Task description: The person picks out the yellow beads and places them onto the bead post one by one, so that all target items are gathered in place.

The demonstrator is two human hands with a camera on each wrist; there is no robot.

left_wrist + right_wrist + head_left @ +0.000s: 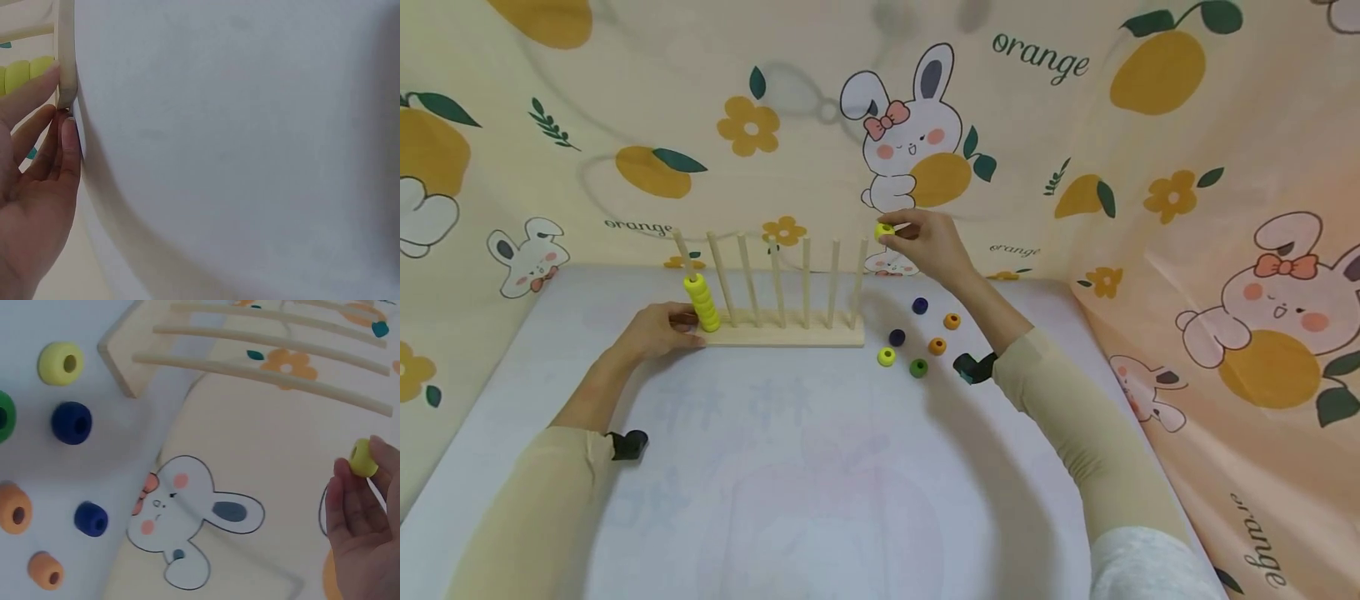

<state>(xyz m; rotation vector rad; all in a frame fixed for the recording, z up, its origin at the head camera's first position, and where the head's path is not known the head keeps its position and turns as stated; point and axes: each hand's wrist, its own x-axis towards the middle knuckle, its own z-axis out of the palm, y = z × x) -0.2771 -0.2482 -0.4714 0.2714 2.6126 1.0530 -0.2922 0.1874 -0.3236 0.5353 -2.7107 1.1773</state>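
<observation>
A wooden peg rack (790, 335) with several upright pegs stands on the table. Its leftmost peg carries a stack of yellow beads (702, 303); the other pegs are bare. My left hand (658, 333) grips the left end of the rack's base, and the left wrist view has the thumb on the base (66, 56) beside the beads. Just right of the top of the rightmost peg (859, 279), my right hand (931, 243) pinches a yellow bead (362, 459) between thumb and fingers, apart from the peg. The bead's hole shows in the right wrist view.
Loose beads lie right of the rack: yellow (886, 357), green (918, 367), two dark blue (897, 337) and two orange (937, 346). A printed cloth (820, 50) hangs behind the white table (760, 500) and along its sides. Black wrist cameras (976, 367) sit at both cuffs.
</observation>
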